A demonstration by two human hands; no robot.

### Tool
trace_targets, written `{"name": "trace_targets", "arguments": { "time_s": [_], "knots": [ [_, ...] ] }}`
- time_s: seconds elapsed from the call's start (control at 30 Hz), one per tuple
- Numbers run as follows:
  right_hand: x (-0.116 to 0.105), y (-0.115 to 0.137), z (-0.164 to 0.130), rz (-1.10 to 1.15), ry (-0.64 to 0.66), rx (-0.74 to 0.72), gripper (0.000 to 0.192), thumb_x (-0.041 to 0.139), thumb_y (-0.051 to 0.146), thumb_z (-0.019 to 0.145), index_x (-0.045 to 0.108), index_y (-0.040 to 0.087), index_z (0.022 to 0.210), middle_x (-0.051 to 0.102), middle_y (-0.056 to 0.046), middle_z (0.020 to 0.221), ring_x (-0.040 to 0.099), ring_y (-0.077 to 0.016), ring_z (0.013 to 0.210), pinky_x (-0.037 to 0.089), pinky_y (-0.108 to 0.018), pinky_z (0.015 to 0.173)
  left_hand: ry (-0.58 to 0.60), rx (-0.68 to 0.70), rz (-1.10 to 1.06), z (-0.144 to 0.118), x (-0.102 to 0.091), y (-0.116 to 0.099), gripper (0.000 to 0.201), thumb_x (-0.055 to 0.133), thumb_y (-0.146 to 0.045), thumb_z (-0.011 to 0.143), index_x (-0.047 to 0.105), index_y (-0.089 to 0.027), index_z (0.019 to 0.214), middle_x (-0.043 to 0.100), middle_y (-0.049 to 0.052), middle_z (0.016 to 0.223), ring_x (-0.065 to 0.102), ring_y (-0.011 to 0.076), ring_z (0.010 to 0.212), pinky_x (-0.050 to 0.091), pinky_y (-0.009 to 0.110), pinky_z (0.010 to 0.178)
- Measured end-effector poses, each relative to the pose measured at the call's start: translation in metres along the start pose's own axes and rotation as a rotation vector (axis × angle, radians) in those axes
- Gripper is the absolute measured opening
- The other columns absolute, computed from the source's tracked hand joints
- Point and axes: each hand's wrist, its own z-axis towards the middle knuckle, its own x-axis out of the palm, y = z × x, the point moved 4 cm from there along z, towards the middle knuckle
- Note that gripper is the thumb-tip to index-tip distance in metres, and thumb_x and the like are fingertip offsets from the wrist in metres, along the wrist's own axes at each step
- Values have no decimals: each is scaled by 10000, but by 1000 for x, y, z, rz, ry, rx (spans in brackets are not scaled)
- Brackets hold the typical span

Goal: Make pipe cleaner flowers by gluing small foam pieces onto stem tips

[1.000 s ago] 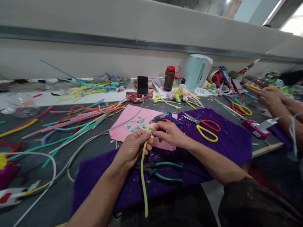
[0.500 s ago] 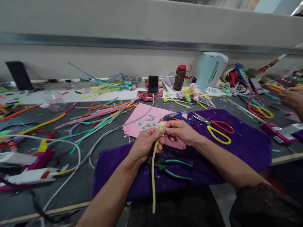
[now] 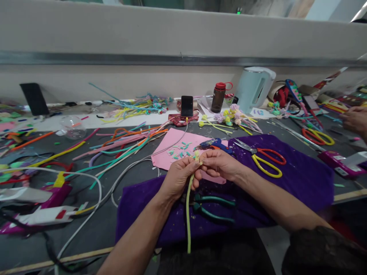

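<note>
Hands, left hand [image 3: 179,177] and right hand [image 3: 218,164], both pinch yellow-green pipe cleaner [image 3: 188,214] top, stem hanging toward person.

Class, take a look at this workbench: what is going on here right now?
A person is working a yellow-green pipe cleaner with both hands. The left hand grips it near the top while the right hand pinches its tip, and the long end hangs down toward them. Green-handled pliers lie on the purple cloth just below. Scissors and a pink sheet with small cut bits sit beyond. Another person's hand shows at the far right.
</note>
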Motion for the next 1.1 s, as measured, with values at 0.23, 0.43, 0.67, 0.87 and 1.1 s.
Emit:
{"name": "trace_targets", "arguments": {
  "time_s": [0.23, 0.43, 0.67, 0.87, 1.1],
  "knots": [
    [0, 1, 0, -10, 5, -10, 165, 654, 248, 715, 575, 104, 711, 598, 0, 594, 453, -34, 369, 270, -132, 308, 11, 3, -10, 1, 1, 0, 261, 598, -375, 751, 545, -130, 676, 570, -29, 492, 466, 45, 319, 335, 138, 315],
    [-2, 5, 0, -85, -61, -33, 198, 660, 291, 710, 566, 117, 708, 592, 12, 609, 461, -35, 389, 298, -138, 334, -22, 19, -12, 2, -3, -2, 248, 620, -359, 735, 539, -132, 679, 585, -24, 512, 487, 51, 338, 343, 135, 315],
    [-2, 6, -2, -183, -132, -113, 208, 644, 321, 724, 550, 135, 724, 583, 26, 620, 473, -34, 407, 299, -134, 347, -87, 8, -12, 3, -5, -2, 260, 653, -374, 697, 548, -137, 701, 626, -11, 578, 512, 53, 372, 346, 135, 317],
    [-3, 2, 1, -153, -104, -86, 210, 657, 313, 707, 564, 126, 725, 594, 21, 622, 463, -29, 395, 314, -139, 350, -63, 6, -11, 3, -4, -2, 261, 646, -377, 703, 546, -137, 683, 607, -20, 550, 479, 42, 351, 329, 137, 312],
    [-4, 2, 1, -130, -37, -52, 203, 650, 312, 710, 570, 126, 732, 616, 5, 647, 485, -41, 408, 317, -145, 352, -40, 13, 12, 3, -4, -1, 259, 633, -377, 717, 548, -134, 689, 600, -17, 556, 481, 43, 351, 323, 139, 313]
  ]
}}
